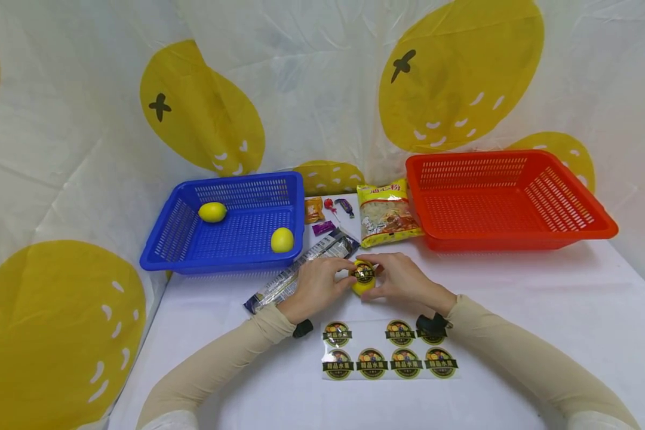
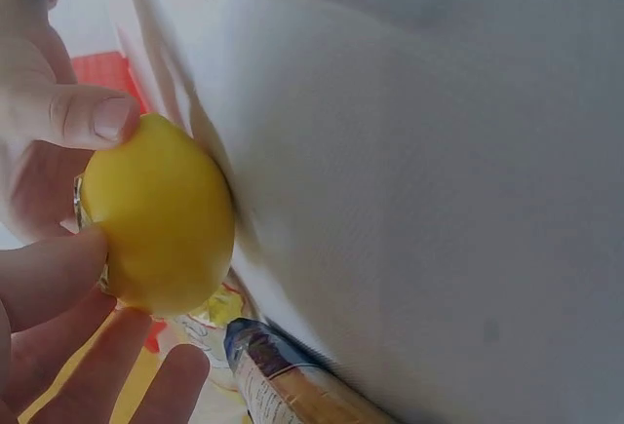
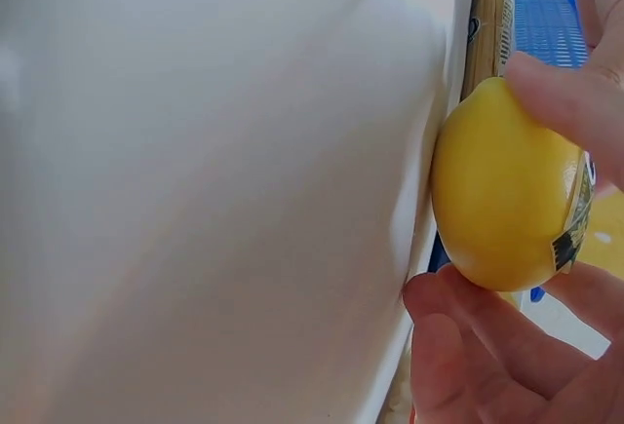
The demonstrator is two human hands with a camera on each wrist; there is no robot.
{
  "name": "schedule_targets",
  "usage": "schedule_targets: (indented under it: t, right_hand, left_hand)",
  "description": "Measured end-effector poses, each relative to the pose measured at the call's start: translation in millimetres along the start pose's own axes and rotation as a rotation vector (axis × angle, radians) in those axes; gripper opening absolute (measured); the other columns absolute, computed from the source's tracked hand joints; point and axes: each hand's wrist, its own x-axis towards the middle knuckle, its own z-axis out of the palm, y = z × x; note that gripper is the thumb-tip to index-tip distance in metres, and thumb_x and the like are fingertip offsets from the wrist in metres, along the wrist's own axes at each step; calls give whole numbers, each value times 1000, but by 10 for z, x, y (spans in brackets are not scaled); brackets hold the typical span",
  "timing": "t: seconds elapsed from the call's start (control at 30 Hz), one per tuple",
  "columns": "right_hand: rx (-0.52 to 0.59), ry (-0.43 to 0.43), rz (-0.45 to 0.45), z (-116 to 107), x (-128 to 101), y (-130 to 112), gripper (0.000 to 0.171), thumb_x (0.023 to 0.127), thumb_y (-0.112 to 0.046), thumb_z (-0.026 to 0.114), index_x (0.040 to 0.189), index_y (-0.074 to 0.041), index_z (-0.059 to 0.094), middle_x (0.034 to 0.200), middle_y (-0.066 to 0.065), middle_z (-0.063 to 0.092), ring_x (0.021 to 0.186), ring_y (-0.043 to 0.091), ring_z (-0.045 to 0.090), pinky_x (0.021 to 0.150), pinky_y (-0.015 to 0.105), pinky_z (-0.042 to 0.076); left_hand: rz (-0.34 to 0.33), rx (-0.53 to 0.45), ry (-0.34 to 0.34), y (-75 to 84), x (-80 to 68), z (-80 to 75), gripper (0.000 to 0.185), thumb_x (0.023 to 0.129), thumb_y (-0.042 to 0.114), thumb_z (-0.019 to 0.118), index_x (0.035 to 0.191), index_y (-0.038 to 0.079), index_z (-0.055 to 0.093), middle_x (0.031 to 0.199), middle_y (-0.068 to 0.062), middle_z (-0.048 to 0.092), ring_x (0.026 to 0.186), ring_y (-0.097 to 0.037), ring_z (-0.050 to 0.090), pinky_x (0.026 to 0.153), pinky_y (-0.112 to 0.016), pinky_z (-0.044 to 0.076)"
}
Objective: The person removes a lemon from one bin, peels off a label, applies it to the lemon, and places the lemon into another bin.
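Observation:
A yellow lemon rests on the white table, held between both hands. A round dark sticker lies on its top. My left hand grips the lemon from the left, and its fingers curl round it. From the right, my right hand holds the same lemon, fingers under and over it. The sticker edge shows in the right wrist view. In front of the hands lies a clear sheet of round stickers.
A blue basket at back left holds two lemons. An empty red basket stands at back right. Between them lie a noodle packet, small snacks and a long dark wrapper.

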Motion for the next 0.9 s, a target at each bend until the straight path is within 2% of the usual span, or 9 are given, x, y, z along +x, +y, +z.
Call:
schedule_targets:
  t: [0.17, 0.37, 0.53, 0.67, 0.9]
  right_hand:
    - [-24, 12, 31, -55, -28, 21, 85, 66, -47, 94, 140, -17, 64, 121, 3, 76, 89, 12, 70, 83, 39, 54]
    - [-22, 43, 82, -234, -198, 88, 79, 67, -47, 94, 135, -19, 68, 111, -1, 77, 88, 14, 68, 76, 32, 52]
    - [-8, 87, 88, -505, -501, 170, 76, 68, -42, 94, 134, -16, 68, 112, 2, 77, 88, 19, 71, 71, 30, 50]
    - [-14, 115, 110, -764, -772, 229, 74, 70, -42, 94, 135, -17, 68, 110, 1, 76, 89, 21, 70, 69, 28, 51]
    - [-28, 178, 111, -1249, -1184, 403, 71, 67, -46, 95, 128, -22, 70, 105, -2, 75, 84, 13, 67, 63, 22, 54]
  left_hand:
    - [4, -24, -23, 22, 28, -27, 26, 91, 38, 77, 113, 25, 79, 114, 7, 79, 98, -14, 75, 70, -30, 56]
    - [9, -21, -26, 77, 108, -88, 30, 93, 40, 74, 117, 23, 77, 116, 5, 78, 98, -15, 75, 73, -33, 56]
    - [32, -18, -30, 180, 245, -101, 37, 94, 44, 72, 122, 21, 75, 120, 3, 77, 104, -17, 74, 78, -36, 59]
    - [52, 6, -32, 288, 388, -99, 44, 94, 49, 70, 127, 20, 72, 123, 1, 76, 106, -19, 73, 78, -37, 59]
    - [60, 33, -56, 424, 644, -61, 57, 97, 55, 62, 142, 21, 62, 140, 1, 67, 121, -21, 67, 88, -39, 60]
